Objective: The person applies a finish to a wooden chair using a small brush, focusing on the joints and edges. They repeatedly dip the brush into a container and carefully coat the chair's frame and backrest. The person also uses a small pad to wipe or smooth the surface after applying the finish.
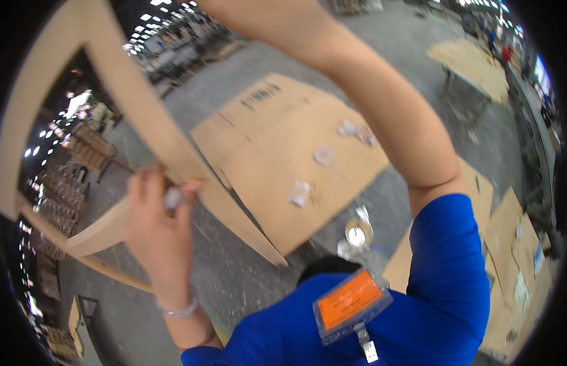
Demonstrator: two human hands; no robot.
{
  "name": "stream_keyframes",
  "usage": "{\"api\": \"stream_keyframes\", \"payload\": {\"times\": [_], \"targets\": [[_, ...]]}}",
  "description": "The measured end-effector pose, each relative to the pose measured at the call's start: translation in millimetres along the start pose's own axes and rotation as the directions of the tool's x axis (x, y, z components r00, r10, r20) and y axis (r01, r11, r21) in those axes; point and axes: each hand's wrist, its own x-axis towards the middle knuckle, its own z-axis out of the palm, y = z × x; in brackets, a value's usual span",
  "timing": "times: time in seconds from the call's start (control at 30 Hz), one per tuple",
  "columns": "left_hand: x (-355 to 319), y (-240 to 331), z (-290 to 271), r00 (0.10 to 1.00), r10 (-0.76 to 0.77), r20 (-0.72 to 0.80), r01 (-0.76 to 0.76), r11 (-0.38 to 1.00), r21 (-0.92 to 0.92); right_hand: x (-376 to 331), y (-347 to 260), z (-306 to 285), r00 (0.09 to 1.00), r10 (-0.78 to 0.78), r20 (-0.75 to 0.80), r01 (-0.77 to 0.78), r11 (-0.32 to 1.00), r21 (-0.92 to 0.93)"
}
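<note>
A pale wooden chair frame (158,131) is raised on the left, tilted, with its long leg running down toward the middle. My left hand (155,226) is closed at this leg, with fingers and thumb against the wood. Between them shows a small whitish wad (172,197), too blurred to name more exactly. A curved rail (103,229) of the frame runs behind this hand. My right arm reaches up across the view, and its hand is cut off by the upper edge, so its fingers do not show.
A low work surface covered with cardboard (265,146) stands ahead, bearing a roll of tape (324,155) and crumpled white pieces (300,193). Beside it is a can (358,233). More cardboard (509,244) lies right. Another board-topped table (473,67) and stacked wooden frames (88,146) stand farther off.
</note>
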Motion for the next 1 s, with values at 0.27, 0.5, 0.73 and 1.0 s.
{"api": "stream_keyframes", "payload": {"times": [0.27, 0.5, 0.73, 1.0], "targets": [[-3.0, -21.8, 12.8, 1.000, 0.007, -0.028, -0.007, 1.000, -0.009, -38.7, 4.8, -24.9, 0.975, 0.216, -0.057, -0.219, 0.975, -0.048], [4.1, -23.0, 14.7, 1.000, 0.001, -0.024, -0.001, 1.000, 0.011, -32.6, 32.8, -35.7, 0.956, 0.288, 0.055, -0.283, 0.956, -0.078], [-1.1, -34.5, 19.1, 0.998, -0.066, -0.019, 0.065, 0.997, -0.039, -142.4, 153.6, -77.5, 0.555, 0.801, 0.223, -0.709, 0.596, -0.376], [4.5, -64.6, 34.0, 0.992, 0.087, -0.091, -0.083, 0.996, 0.042, -440.5, 134.6, -181.2, 0.197, 0.980, -0.023, -0.932, 0.180, -0.314]]}}
